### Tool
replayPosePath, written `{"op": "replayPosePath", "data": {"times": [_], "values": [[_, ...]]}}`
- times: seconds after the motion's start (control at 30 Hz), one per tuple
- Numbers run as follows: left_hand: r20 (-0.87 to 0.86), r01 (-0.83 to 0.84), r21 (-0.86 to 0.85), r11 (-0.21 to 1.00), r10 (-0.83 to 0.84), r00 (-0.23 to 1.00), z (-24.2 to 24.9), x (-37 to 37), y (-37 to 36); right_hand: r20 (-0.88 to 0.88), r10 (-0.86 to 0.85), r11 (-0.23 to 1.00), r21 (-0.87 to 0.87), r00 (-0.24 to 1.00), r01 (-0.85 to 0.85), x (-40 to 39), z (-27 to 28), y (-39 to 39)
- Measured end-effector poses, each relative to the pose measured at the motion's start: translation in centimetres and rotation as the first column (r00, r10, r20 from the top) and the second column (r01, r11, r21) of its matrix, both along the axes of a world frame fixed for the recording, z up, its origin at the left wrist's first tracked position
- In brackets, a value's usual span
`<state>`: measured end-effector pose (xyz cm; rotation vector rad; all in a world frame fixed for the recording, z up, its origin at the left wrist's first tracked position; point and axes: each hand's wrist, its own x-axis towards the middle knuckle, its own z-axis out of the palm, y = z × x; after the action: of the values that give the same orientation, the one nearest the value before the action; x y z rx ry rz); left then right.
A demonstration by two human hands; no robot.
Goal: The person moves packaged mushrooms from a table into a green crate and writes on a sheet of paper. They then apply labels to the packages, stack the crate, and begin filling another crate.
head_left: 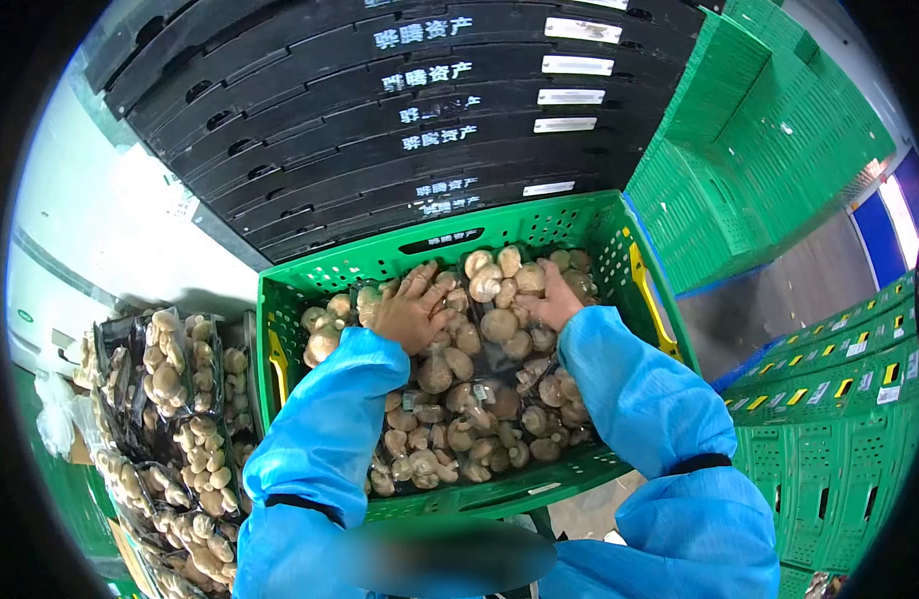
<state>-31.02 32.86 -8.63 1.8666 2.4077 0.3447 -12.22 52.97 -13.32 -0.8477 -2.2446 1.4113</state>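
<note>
A green plastic crate [310, 277] in front of me is filled with clear packs of brown mushrooms [479, 399]. My left hand [412, 309] lies fingers spread on a mushroom pack at the crate's far left. My right hand [551, 299] presses on the packs at the far middle, fingers curled down among them. Both arms wear blue sleeves. Whether either hand actually grips a pack is hidden by the mushrooms.
More packed mushrooms [170, 399] are piled on the left beside the crate. A stack of black trays [380, 120] with white lettering rises behind it. Stacked green crates [759, 150] stand at the right, with further green crates [839, 429] lower right.
</note>
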Motion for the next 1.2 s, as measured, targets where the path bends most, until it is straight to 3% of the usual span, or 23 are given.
{"op": "replayPosePath", "data": {"times": [0.07,0.1,0.2,0.23,0.27,0.3,0.37,0.4,0.43,0.47,0.53,0.57,0.63,0.67,0.8,0.87,0.93,1.0,1.07,1.13,1.2], "values": [[0.005,0.026,0.277,0.96,-0.028,1.0,1.7,1.8,0.9,0.037,0.021,1.0,-0.013,0.999,-0.021,0.1,0.8,-0.1],[0.02,0.124,0.311,0.942,-0.137,0.99,3.2,2.9,1.9,0.072,0.063,0.998,0.003,0.995,-0.064,0.0,1.6,-0.4],[-0.017,0.259,0.213,0.942,-0.261,0.965,1.1,4.6,4.7,0.118,0.099,0.994,0.035,0.988,-0.104,0.5,0.0,0.8],[-0.032,0.251,0.005,0.968,-0.251,0.968,0.7,4.5,4.8,0.161,0.183,0.981,0.04,0.97,-0.191,1.1,1.9,0.9],[-0.031,0.261,0.01,0.965,-0.26,0.965,0.3,4.2,5.1,0.204,0.261,0.961,0.039,0.944,-0.274,1.5,3.2,1.2],[0.016,0.267,0.034,0.963,-0.268,0.963,-0.1,3.8,5.3,0.327,0.186,0.968,0.099,0.927,-0.23,2.5,2.5,2.1],[0.044,0.266,-0.011,0.964,-0.265,0.963,0.3,4.0,5.0,0.439,0.221,0.963,0.045,0.871,-0.267,6.4,8.9,0.7],[0.048,0.263,0.0,0.965,-0.263,0.964,0.6,4.1,5.0,0.481,0.223,0.929,0.159,0.848,-0.335,9.2,6.7,1.2],[0.046,0.249,-0.026,0.968,-0.248,0.968,0.9,4.2,4.9,0.303,0.387,0.918,-0.216,0.871,-0.333,10.8,10.1,-0.6],[0.043,0.24,-0.054,0.969,-0.238,0.97,1.1,4.3,4.9,0.389,0.446,0.894,-0.244,0.806,-0.377,12.9,6.2,0.2],[0.051,0.252,-0.022,0.968,-0.25,0.967,0.7,4.0,4.9,0.409,0.272,0.962,-0.147,0.871,-0.231,13.6,10.4,-2.5],[0.058,0.251,0.003,0.968,-0.251,0.966,0.4,4.1,4.8,0.417,0.267,0.963,-0.147,0.869,-0.226,14.2,10.2,-3.0],[0.065,0.25,-0.015,0.968,-0.248,0.967,0.7,4.3,4.7,0.437,0.279,0.935,0.08,0.855,-0.346,14.9,9.6,-3.7],[0.061,0.243,-0.031,0.97,-0.241,0.969,0.9,4.2,4.7,0.439,0.279,0.934,0.082,0.854,-0.348,15.2,9.6,-4.1],[0.069,0.257,0.004,0.966,-0.257,0.964,0.5,4.0,4.7,0.407,0.286,0.951,-0.007,0.868,-0.31,15.5,12.3,-4.3],[0.063,0.263,0.019,0.965,-0.263,0.963,0.5,3.9,4.8,0.212,0.219,0.968,-0.169,0.952,-0.185,15.8,12.4,-2.2],[0.061,0.264,0.025,0.964,-0.265,0.962,-0.1,3.8,4.6,0.159,0.026,0.956,-0.292,0.987,0.021,15.1,12.5,-0.1],[0.01,0.282,0.033,0.959,-0.282,0.959,-1.1,3.4,4.9,0.021,-0.12,0.939,-0.321,0.993,0.12,14.3,13.3,1.5],[0.011,0.279,0.073,0.958,-0.28,0.96,-0.5,3.7,4.6,-0.153,-0.242,0.874,-0.464,0.958,0.146,12.4,13.9,2.4],[0.004,0.28,0.115,0.953,-0.282,0.959,-0.4,3.8,4.6,-0.197,-0.26,0.941,-0.27,0.945,0.203,10.3,12.0,4.2],[0.048,0.287,0.129,0.949,-0.295,0.954,-0.8,3.6,4.7,-0.115,-0.209,0.975,0.047,0.971,0.216,8.0,8.2,7.3]]}}
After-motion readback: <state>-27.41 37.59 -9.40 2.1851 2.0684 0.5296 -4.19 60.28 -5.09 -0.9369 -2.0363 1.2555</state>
